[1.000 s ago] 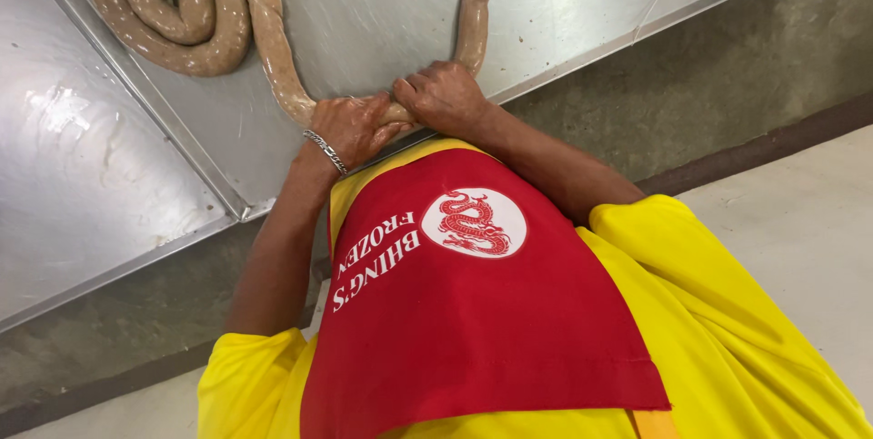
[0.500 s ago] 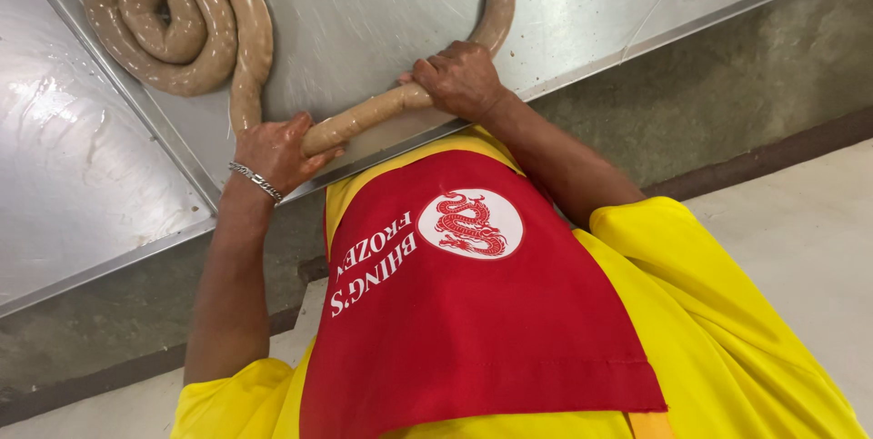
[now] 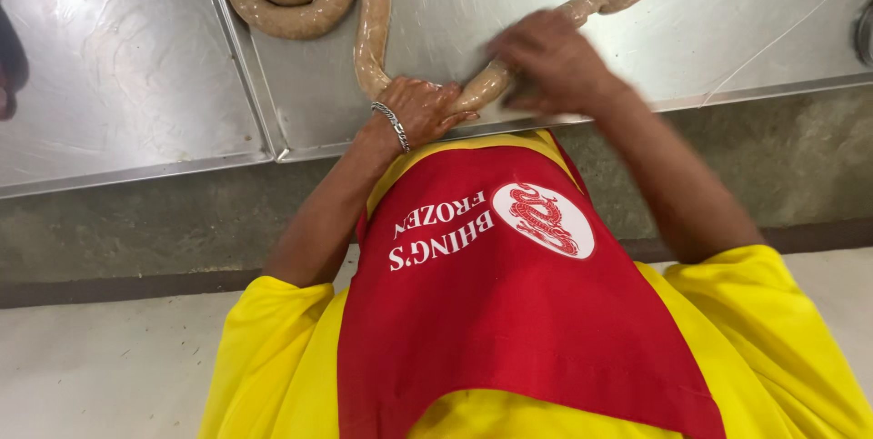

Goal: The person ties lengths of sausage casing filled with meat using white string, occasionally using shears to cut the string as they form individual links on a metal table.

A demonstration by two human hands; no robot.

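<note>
A long pale-brown sausage rope (image 3: 375, 20) lies on a steel table (image 3: 727, 48), coiled at the top left and running down to the near edge, then up to the right. My left hand (image 3: 420, 110), with a silver bracelet on its wrist, grips the rope at its bend near the table's edge. My right hand (image 3: 550, 61) is blurred with motion and closes around the rope just to the right, where it climbs toward the top right. I wear a red apron (image 3: 509, 302) over a yellow shirt.
A second steel tabletop (image 3: 109, 75) adjoins on the left, with a seam between them. Below the table runs a grey concrete wall (image 3: 164, 221) and a pale floor (image 3: 91, 366). A dark object (image 3: 11, 66) shows at the far left edge, a round dark item (image 3: 864, 34) at the right edge.
My hands spread apart along the rope half a second ago and have come close together again at the table's near edge. The view has shifted so the coil sits higher.
</note>
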